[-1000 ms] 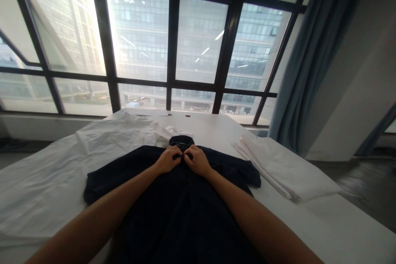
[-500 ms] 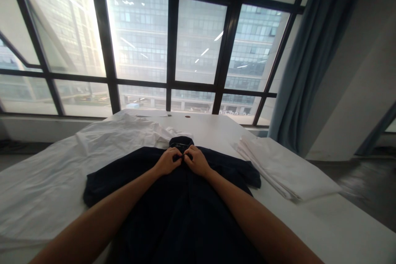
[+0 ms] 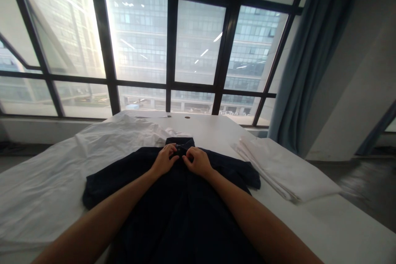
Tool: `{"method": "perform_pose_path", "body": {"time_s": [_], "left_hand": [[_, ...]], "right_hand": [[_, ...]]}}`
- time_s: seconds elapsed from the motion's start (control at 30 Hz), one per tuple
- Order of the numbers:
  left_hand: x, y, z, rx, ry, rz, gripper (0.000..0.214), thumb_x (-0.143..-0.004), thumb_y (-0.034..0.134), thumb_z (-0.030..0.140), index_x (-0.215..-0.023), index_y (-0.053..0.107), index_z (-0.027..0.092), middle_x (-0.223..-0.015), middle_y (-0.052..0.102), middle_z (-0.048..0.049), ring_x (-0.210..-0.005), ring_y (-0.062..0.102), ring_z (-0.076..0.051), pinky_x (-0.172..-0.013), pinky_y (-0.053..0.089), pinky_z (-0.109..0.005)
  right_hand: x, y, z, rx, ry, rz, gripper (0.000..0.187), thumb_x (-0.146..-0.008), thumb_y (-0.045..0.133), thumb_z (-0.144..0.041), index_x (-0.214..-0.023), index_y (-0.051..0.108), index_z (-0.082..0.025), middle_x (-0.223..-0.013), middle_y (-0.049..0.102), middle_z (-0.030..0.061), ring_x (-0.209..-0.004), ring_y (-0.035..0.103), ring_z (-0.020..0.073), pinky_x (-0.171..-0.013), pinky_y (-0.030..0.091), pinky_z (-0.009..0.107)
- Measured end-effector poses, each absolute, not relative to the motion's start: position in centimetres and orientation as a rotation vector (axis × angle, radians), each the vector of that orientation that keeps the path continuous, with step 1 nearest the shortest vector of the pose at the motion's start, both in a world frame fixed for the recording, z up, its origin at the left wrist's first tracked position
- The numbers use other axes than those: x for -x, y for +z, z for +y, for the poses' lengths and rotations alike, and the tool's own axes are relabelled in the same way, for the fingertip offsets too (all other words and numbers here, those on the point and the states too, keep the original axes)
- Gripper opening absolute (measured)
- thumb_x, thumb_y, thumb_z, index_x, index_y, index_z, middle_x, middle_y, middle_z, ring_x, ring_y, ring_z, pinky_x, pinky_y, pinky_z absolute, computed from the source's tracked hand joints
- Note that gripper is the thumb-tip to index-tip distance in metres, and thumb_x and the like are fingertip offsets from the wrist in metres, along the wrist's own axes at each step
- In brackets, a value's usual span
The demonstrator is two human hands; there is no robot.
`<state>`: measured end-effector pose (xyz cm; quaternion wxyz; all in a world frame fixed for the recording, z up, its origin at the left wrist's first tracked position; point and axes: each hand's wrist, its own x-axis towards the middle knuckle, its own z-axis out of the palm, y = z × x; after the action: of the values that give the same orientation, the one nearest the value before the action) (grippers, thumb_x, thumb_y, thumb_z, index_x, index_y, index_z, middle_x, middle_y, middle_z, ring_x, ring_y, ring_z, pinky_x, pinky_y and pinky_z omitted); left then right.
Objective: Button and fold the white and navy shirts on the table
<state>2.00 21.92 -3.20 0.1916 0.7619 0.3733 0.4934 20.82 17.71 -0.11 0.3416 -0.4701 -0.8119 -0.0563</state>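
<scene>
A dark navy short-sleeved shirt lies front up, its collar pointing towards the window. At the left of the neck opening, my left hand has its fingers curled on the collar's front edge, with the thumb lower down on the cloth. My right hand is bent opposite it, thumb and fingertips gripping the cloth just below the collar. A small gap separates the two hands. Any button between them is too small and dark to make out.
A rumpled white cloth spreads over the left of the white table. Folded white fabric lies at the right. Windows stand behind the table, and a blue curtain hangs at the right.
My fingertips have moved slightly apart from their close pinch at the neck. My left fingers have shifted up onto the collar, which now looks flatter and wider.
</scene>
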Motion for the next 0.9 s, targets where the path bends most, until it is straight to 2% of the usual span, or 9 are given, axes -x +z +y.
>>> {"method": "perform_pose_path", "body": {"time_s": [0.1, 0.2, 0.33, 0.43, 0.53, 0.6, 0.7, 0.8, 0.9], "left_hand": [[-1.9, -3.0, 21.5, -2.425, 1.208, 1.124, 0.024, -0.075, 0.062, 0.015, -0.098, 0.066, 0.017, -0.147, 0.042, -0.0134, -0.133, 0.042, -0.029, -0.11, 0.037, -0.046], [-1.9, -2.6, 20.8, -2.643, 1.064, 1.302, 0.033, -0.076, 0.063, 0.017, -0.109, 0.068, 0.019, -0.15, 0.036, -0.0102, -0.139, 0.031, -0.031, -0.114, 0.029, -0.047], [-2.1, -1.9, 19.7, -2.742, 0.951, 1.567, 0.042, -0.078, 0.063, 0.024, -0.12, 0.065, 0.023, -0.134, 0.048, -0.0116, -0.128, 0.039, -0.032, -0.106, 0.033, -0.05], [-2.3, -1.3, 19.1, -2.747, 0.879, 1.687, 0.046, -0.077, 0.062, 0.026, -0.123, 0.063, 0.021, -0.121, 0.052, -0.0133, -0.117, 0.044, -0.032, -0.1, 0.035, -0.049], [-2.7, -0.8, 18.6, -2.787, 0.848, 1.711, 0.041, -0.079, 0.058, 0.026, -0.119, 0.066, 0.021, -0.114, 0.053, -0.0127, -0.11, 0.046, -0.031, -0.095, 0.036, -0.047], [-2.8, -0.7, 18.5, -2.818, 0.783, 1.662, 0.032, -0.085, 0.052, 0.029, -0.112, 0.069, 0.022, -0.109, 0.055, -0.0118, -0.106, 0.049, -0.029, -0.092, 0.038, -0.044], [-2.9, -1.0, 18.8, -2.809, 0.612, 1.579, 0.035, -0.091, 0.047, 0.041, -0.109, 0.071, 0.024, -0.106, 0.059, -0.0111, -0.102, 0.054, -0.028, -0.087, 0.043, -0.04], [-2.9, -1.2, 19.1, -2.759, 0.538, 1.562, 0.045, -0.088, 0.05, 0.049, -0.123, 0.064, 0.025, -0.11, 0.06, -0.011, -0.103, 0.057, -0.028, -0.086, 0.045, -0.039], [-3.0, -1.2, 19.1, -2.689, 0.542, 1.573, 0.051, -0.086, 0.054, 0.048, -0.13, 0.058, 0.022, -0.111, 0.061, -0.0109, -0.101, 0.06, -0.027, -0.085, 0.046, -0.036]], "right_hand": [[-21.1, 0.0, 17.8, 1.362, -0.15, -2.225, 0.016, -0.084, 0.057, -0.03, -0.077, 0.066, -0.018, -0.084, 0.065, 0.0046, -0.08, 0.057, 0.018, -0.075, 0.037, 0.03], [-21.7, 0.0, 18.2, 1.464, -0.244, -2.25, 0.02, -0.081, 0.06, -0.029, -0.094, 0.07, -0.018, -0.1, 0.067, 0.009, -0.098, 0.057, 0.0238, -0.088, 0.035, 0.036], [-22.3, -0.1, 18.7, 1.561, -0.175, -2.221, 0.046, -0.079, 0.062, -0.035, -0.121, 0.062, -0.016, -0.117, 0.064, 0.0136, -0.11, 0.055, 0.0262, -0.098, 0.032, 0.038], [-22.4, -0.4, 18.9, 1.584, -0.115, -2.2, 0.058, -0.079, 0.06, -0.034, -0.132, 0.053, -0.012, -0.122, 0.063, 0.0148, -0.113, 0.055, 0.0262, -0.106, 0.025, 0.042], [-22.2, -0.3, 18.7, 1.528, -0.145, -2.17, 0.052, -0.078, 0.059, -0.026, -0.129, 0.054, -0.012, -0.122, 0.062, 0.0135, -0.113, 0.054, 0.0247, -0.107, 0.025, 0.042], [-21.9, -0.1, 18.4, 1.463, -0.219, -2.159, 0.038, -0.08, 0.057, -0.023, -0.117, 0.062, -0.015, -0.116, 0.063, 0.0112, -0.109, 0.054, 0.0233, -0.102, 0.031, 0.038], [-21.4, 0.0, 18.1, 1.398, -0.26, -2.226, 0.022, -0.086, 0.052, -0.024, -0.099, 0.069, -0.019, -0.102, 0.064, 0.0078, -0.1, 0.055, 0.0206, -0.091, 0.039, 0.032], [-21.1, -0.2, 18.1, 1.495, -0.232, -2.286, 0.025, -0.089, 0.049, -0.028, -0.096, 0.071, -0.019, -0.1, 0.064, 0.008, -0.094, 0.057, 0.0198, -0.083, 0.042, 0.029], [-20.9, -0.3, 18.1, 1.691, -0.234, -2.208, 0.032, -0.089, 0.049, -0.038, -0.101, 0.07, -0.016, -0.105, 0.063, 0.0116, -0.095, 0.059, 0.0225, -0.081, 0.043, 0.032]]}}
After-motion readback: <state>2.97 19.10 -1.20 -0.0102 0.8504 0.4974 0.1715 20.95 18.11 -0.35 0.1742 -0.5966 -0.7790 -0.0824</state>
